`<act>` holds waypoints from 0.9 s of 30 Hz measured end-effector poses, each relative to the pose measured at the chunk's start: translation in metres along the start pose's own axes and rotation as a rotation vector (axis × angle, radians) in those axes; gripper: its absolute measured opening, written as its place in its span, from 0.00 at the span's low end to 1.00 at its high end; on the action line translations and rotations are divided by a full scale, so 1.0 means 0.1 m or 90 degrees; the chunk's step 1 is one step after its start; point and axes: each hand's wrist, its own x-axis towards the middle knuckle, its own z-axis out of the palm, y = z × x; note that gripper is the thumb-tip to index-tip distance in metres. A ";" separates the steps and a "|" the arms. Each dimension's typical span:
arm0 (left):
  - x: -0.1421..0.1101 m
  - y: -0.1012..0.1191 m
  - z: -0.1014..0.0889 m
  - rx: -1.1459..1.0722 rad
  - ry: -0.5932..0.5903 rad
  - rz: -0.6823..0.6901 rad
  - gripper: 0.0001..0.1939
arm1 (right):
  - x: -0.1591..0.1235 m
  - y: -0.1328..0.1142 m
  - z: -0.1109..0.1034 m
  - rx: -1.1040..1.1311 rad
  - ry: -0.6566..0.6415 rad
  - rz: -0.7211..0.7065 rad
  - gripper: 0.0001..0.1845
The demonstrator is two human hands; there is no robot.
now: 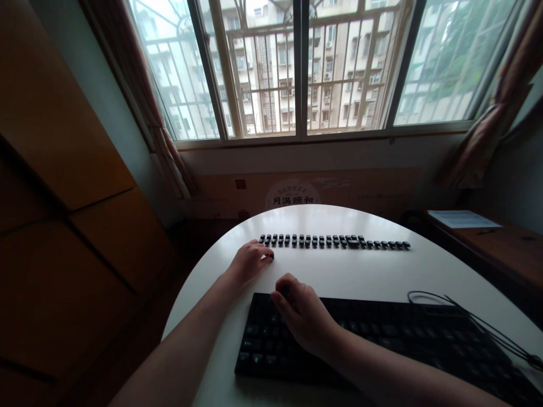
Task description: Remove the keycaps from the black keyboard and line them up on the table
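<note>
My left hand (249, 261) rests low over the white table with its fingertips closed on a small black keycap (270, 256). This keycap is just in front of the left end of a row of removed keycaps (314, 241). Over the upper left part of a black keyboard (369, 328), my right hand (303, 311) is curled around a small dark tool (285, 289). Thin wire shows beside its fingers, so it looks like a wire keycap puller, though the fingers cover most of it. Keys remain on the keyboard's lower left, and my right forearm hides part of its middle.
The round white table (212, 282) carries everything. A black cable (479, 316) lies looped at the keyboard's right. A brown desk (509, 243) with a paper sheet (462, 219) stands at right, wooden cabinets (85, 169) at left, and a barred window (301, 68) behind.
</note>
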 end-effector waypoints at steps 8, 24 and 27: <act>-0.02 -0.01 0.00 0.009 0.032 -0.021 0.08 | 0.01 0.00 0.01 -0.007 0.003 0.001 0.06; -0.03 -0.08 -0.08 -0.004 0.057 -0.089 0.09 | 0.00 -0.02 0.00 0.002 0.001 0.006 0.07; -0.06 -0.11 -0.14 -0.007 0.043 -0.115 0.11 | 0.00 -0.02 0.00 0.002 -0.005 0.007 0.07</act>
